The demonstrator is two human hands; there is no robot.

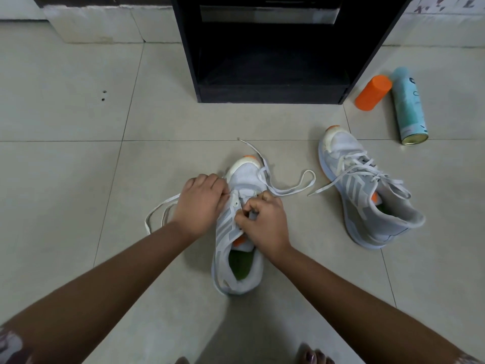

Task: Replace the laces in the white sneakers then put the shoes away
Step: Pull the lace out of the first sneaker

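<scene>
Right, the person's hands are both down on the near sneaker (237,256), which sits mid-frame on the tiled floor (65,158) with its toe pointing away, so the eyelet rows face up where the person can see them. The left hand (199,203) is clamped on the shoe's left edge near the toe, knuckles up and fingers curled tight, and that looks like a brace to stop the shoe sliding while the lace is worked. Whether a strand is also caught under those fingers is hidden. The right hand (265,222) is bunched over the tongue with thumb and fingertips pinched together on the lace (301,185) at an eyelet on the left row, wrist cocked inward. It looks like threading, still low on the shoe, because most of the eyelets nearer the ankle are bare.

One slack end loops out left from under the left hand, and the other trails off right and up past the toe. Both are long, so plenty of lace is left to feed.

The second sneaker (367,195) lies centre right, well apart, tipped a little, with its own lace in and untied. Behind, at upper centre, the black cabinet (270,93) stands open, likely where the pair ends up. At upper right an orange cap (372,92) lies touching a teal spray can (409,109), which is on its side.
</scene>
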